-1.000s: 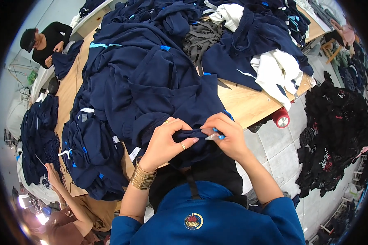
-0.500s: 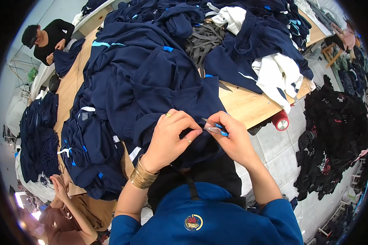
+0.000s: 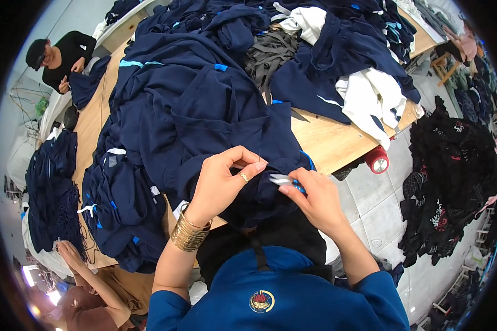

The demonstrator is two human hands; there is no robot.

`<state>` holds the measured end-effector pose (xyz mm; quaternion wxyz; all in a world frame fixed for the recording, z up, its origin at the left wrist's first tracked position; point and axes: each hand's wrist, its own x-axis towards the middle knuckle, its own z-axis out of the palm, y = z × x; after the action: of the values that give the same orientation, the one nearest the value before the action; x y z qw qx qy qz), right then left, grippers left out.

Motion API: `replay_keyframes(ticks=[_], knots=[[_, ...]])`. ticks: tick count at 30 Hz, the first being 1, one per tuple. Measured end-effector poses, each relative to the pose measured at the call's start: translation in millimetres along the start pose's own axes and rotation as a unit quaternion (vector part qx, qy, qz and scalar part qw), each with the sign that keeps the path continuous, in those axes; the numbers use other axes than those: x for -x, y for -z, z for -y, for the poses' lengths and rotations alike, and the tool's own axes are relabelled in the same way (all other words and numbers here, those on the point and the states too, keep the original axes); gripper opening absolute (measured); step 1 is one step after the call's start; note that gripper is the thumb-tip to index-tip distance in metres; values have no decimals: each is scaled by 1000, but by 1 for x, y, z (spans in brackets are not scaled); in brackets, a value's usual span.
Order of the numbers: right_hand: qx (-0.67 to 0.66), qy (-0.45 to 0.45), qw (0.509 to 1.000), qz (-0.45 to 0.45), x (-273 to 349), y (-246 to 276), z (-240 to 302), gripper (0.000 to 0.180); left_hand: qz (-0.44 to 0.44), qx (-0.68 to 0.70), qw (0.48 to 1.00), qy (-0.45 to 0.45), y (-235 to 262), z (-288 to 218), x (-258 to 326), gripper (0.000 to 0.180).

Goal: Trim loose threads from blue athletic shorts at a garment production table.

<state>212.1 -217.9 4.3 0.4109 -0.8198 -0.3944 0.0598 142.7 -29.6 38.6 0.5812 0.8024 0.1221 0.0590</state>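
Observation:
My left hand (image 3: pixel 226 172) is closed, thumb and forefinger pinched together on what looks like a thin dark thread (image 3: pixel 260 154). It is just above a navy garment (image 3: pixel 243 196) that hangs over the table edge toward my lap. Blue-handled thread scissors (image 3: pixel 283 181) are gripped in my right hand (image 3: pixel 315 198), their pale blades pointing left toward the left fingertips and apart from them. The palm and fingers hide most of the handles. Behind the hands, the navy cloth (image 3: pixel 226 129) spreads in folds across the table.
Piled navy garments cover the wooden table (image 3: pixel 328 138), with grey straps (image 3: pixel 271 55) and white cloth (image 3: pixel 370 99) among them. A red cylinder (image 3: pixel 377 160) is below the right edge. Black garments (image 3: pixel 450 182) lie on the floor. Two co-workers (image 3: pixel 66 58) are at the left.
My left hand has lifted slightly up and left, away from the scissors. My right hand has dropped a little, and the scissor blades have come closer together.

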Motion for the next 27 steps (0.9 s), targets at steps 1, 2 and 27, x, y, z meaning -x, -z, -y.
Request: replay_keyframes(ticks=[1,2,27], knots=[[36,2,999,12,0,0,-1,27,-1,1,1000,0,0,0,0,11],[36,3,999,11,-2,0,0,27,-1,0,1000,-1,0,-1,0,11],[1,-168,978,-126,-24,53,-12,17,-155,-88,981,-76,16,11,96,8]])
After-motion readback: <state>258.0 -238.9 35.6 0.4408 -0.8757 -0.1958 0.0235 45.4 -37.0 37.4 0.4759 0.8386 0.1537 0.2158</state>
